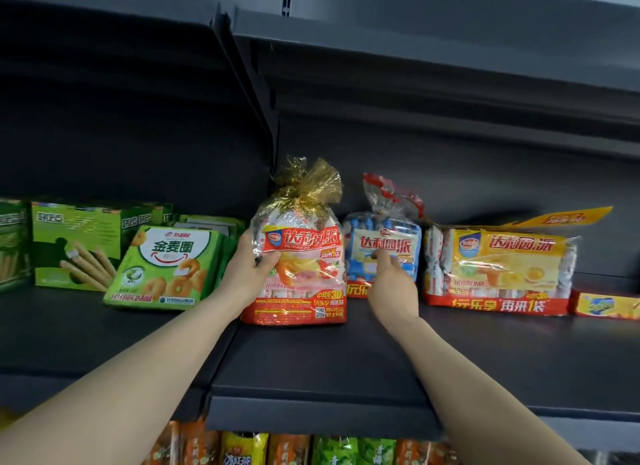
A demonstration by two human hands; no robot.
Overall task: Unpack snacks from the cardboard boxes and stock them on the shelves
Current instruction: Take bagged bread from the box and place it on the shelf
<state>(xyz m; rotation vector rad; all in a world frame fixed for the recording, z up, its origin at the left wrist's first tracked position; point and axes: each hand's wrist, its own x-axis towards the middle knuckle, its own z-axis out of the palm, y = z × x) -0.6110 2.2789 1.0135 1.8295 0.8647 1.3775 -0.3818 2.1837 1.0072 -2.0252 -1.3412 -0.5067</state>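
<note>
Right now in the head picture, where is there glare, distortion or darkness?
Head view: glare glints on the red snack bag under the left hand and on the yellow bag; wide-angle lens bends the shelf edges; the upper shelf's underside is dark; the bottom row is soft.

Three bags (298, 257) stand right of boxes (162, 267).

dim under the upper shelf (433, 49), brighter on the packets; glare glints off the red pie bag (298, 257); soft focus throughout, wide-angle bending at the edges.
</note>
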